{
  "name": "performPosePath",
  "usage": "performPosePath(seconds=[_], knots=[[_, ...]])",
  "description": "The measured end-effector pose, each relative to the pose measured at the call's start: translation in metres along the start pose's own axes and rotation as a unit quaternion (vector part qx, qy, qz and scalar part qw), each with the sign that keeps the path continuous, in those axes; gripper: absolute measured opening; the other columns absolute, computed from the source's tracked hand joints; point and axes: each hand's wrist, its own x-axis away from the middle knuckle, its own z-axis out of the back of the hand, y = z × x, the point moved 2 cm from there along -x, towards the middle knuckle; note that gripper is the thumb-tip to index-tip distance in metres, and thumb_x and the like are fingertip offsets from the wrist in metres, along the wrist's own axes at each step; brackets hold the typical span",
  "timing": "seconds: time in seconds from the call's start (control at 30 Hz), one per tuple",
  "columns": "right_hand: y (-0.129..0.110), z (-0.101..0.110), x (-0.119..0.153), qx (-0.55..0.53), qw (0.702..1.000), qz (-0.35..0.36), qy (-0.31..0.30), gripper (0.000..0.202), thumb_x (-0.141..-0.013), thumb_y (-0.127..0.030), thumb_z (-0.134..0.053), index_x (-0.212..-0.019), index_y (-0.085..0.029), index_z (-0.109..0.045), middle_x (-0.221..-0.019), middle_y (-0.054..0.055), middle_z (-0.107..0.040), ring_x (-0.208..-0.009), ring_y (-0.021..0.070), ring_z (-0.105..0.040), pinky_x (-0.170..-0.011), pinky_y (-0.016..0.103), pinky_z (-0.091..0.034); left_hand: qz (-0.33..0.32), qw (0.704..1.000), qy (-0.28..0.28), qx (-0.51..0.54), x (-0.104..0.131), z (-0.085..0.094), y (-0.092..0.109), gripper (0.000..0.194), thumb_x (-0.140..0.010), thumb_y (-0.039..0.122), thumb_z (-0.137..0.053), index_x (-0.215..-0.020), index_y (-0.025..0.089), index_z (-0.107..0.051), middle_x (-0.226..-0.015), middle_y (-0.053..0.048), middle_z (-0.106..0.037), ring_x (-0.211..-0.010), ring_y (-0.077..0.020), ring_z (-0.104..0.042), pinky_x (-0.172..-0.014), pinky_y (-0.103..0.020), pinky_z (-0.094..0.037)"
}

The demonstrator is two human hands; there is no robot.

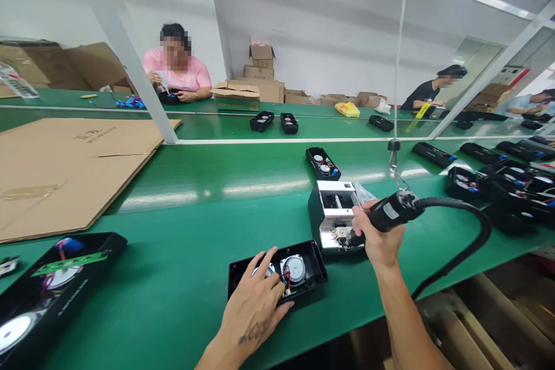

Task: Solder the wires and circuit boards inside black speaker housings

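Note:
My left hand lies with fingers spread over an open black speaker case at the near edge of the green bench. Two round speakers and red wires show inside the case; the fingers cover part of one speaker. In my right hand is a black electric screwdriver, hung from a coiled wire, with a thick black cable. Its tip points down to the left at the front of a black and silver screw feeder; the hand partly hides the tip.
Another open speaker case stands behind the feeder. A larger one lies at left, before flat cardboard. Several black cases crowd the right side. White frame bars cross the bench. People sit along the far side.

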Motion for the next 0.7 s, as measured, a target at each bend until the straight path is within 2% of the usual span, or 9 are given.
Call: performPosePath(seconds=[0.2, 0.3, 0.4, 0.57, 0.7], knots=[[0.004, 0.011, 0.027, 0.05, 0.991, -0.06, -0.105, 0.025, -0.085, -0.034, -0.089, -0.092, -0.02, -0.069, -0.054, -0.007, -0.058, -0.043, 0.0103, -0.05, -0.045, 0.027, -0.042, 0.002, 1.0, 0.011, 0.006, 0.0, 0.0, 0.0, 0.026, -0.093, 0.045, -0.085, -0.086, 0.023, -0.075, -0.091, -0.003, -0.078, -0.155, -0.0402, -0.05, -0.13, -0.06, -0.03], [0.001, 0.023, 0.046, 0.009, 0.992, -0.077, -0.103, 0.022, -0.091, -0.033, -0.085, -0.099, -0.022, -0.068, -0.054, -0.009, -0.054, -0.042, 0.0093, -0.049, -0.046, 0.026, -0.042, 0.0, 1.0, 0.023, 0.002, 0.0, -0.002, 0.0, 0.027, -0.092, 0.047, -0.086, -0.085, 0.023, -0.075, -0.09, -0.002, -0.078, -0.154, -0.039, -0.051, -0.13, -0.058, -0.031], [-0.012, 0.029, 0.059, -0.058, 0.99, -0.081, -0.098, 0.021, -0.093, -0.028, -0.084, -0.104, -0.024, -0.067, -0.059, -0.009, -0.055, -0.044, 0.0088, -0.051, -0.046, 0.024, -0.042, -0.001, 0.999, 0.031, -0.004, 0.001, -0.004, 0.001, 0.028, -0.091, 0.048, -0.086, -0.085, 0.023, -0.075, -0.089, -0.002, -0.079, -0.154, -0.0384, -0.051, -0.13, -0.057, -0.031], [-0.043, 0.012, 0.078, -0.188, 0.974, -0.054, -0.113, 0.009, -0.1, -0.023, -0.072, -0.107, -0.026, -0.066, -0.061, -0.008, -0.051, -0.048, 0.008, -0.05, -0.051, 0.024, -0.041, 0.001, 1.0, 0.026, -0.006, 0.001, -0.005, 0.001, 0.029, -0.093, 0.05, -0.085, -0.086, 0.023, -0.076, -0.088, -0.002, -0.078, -0.155, -0.038, -0.05, -0.13, -0.058, -0.031], [-0.042, -0.013, 0.091, -0.236, 0.962, -0.037, -0.134, 0.008, -0.104, -0.022, -0.067, -0.108, -0.027, -0.064, -0.061, -0.009, -0.05, -0.05, 0.0077, -0.05, -0.053, 0.024, -0.041, 0.001, 1.0, 0.023, -0.009, 0.0, -0.003, 0.002, 0.029, -0.092, 0.049, -0.086, -0.085, 0.023, -0.075, -0.088, -0.002, -0.078, -0.154, -0.0388, -0.051, -0.13, -0.059, -0.031]])
